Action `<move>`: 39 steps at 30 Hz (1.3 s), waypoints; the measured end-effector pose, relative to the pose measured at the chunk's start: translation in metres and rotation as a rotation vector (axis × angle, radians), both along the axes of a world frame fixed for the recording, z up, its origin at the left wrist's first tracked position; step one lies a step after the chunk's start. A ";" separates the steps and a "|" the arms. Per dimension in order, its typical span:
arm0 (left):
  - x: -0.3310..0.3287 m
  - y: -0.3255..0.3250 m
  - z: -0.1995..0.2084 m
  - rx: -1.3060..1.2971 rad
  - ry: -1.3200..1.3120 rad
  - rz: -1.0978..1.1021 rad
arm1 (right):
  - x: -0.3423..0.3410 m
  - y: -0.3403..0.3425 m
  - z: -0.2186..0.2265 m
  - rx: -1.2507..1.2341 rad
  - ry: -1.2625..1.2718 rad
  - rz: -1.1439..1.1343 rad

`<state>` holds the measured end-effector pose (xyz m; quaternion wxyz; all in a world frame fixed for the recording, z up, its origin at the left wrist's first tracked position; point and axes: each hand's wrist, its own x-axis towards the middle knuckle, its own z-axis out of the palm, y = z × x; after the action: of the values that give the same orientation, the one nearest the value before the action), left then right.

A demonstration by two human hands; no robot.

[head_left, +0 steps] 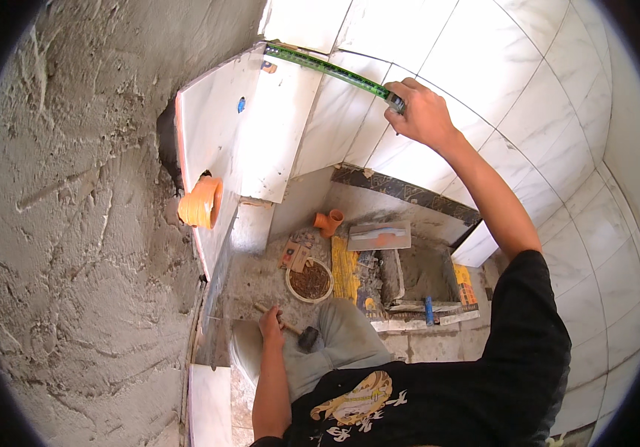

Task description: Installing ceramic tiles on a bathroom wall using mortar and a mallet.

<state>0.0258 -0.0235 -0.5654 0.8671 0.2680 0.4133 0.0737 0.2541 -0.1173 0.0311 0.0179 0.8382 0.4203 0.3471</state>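
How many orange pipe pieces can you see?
2. One orange pipe sticks out of the white tile on the left. The other orange piece sits on the floor, past the round bucket. More could be hidden.

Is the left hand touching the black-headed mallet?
Touching. In the head view, the left hand grips the black-headed mallet by its handle, which sticks out on both sides.

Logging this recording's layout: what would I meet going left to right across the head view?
Grey plastered wall, orange pipe stub, left hand holding a mallet, orange branched pipe fitting, right hand, yellow-and-black packaging, black sleeve of the right arm.
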 end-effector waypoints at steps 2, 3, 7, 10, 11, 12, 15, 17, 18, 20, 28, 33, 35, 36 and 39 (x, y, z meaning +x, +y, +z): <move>-0.001 0.000 0.000 -0.010 -0.012 -0.009 | 0.000 0.001 0.004 -0.025 -0.030 -0.017; -0.001 -0.001 0.001 -0.020 -0.003 0.015 | 0.001 0.002 0.004 -0.024 -0.033 -0.026; -0.003 0.001 0.004 -0.041 0.031 0.020 | 0.005 0.005 0.003 -0.031 -0.064 -0.016; -0.001 -0.001 0.020 -0.042 0.037 0.017 | 0.007 0.002 0.004 -0.043 -0.072 -0.036; -0.002 0.001 0.017 -0.041 0.037 0.019 | 0.007 0.002 0.005 -0.047 -0.078 -0.032; -0.003 0.002 0.008 -0.037 -0.001 0.021 | 0.008 0.004 0.005 -0.047 -0.076 -0.027; -0.001 0.000 0.009 -0.017 -0.016 0.023 | 0.012 0.005 0.004 -0.031 -0.095 -0.039; 0.000 0.000 0.010 0.000 0.008 0.029 | 0.011 0.006 0.006 -0.022 -0.095 -0.047; -0.001 0.001 0.006 0.004 -0.012 0.019 | 0.012 0.007 0.006 -0.021 -0.095 -0.045; 0.001 0.002 0.002 0.008 -0.032 0.012 | 0.013 0.007 0.008 -0.022 -0.127 -0.034; -0.002 -0.001 0.005 0.054 0.033 0.005 | 0.003 0.007 0.010 -0.050 -0.101 -0.081; -0.007 -0.001 -0.012 0.089 0.011 0.001 | 0.008 0.002 0.004 -0.038 -0.089 -0.017; -0.009 -0.003 -0.007 0.091 -0.020 0.021 | 0.006 -0.012 0.000 0.062 -0.061 0.125; -0.009 -0.002 0.004 0.062 -0.033 0.032 | 0.006 -0.023 -0.007 0.133 0.054 0.170; -0.005 0.001 0.019 0.023 -0.024 0.095 | 0.009 -0.060 -0.062 0.220 0.466 0.234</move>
<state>0.0206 -0.0221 -0.5467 0.8644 0.2572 0.4142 0.1230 0.2636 -0.1777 -0.0314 -0.2106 0.8379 0.4670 0.1885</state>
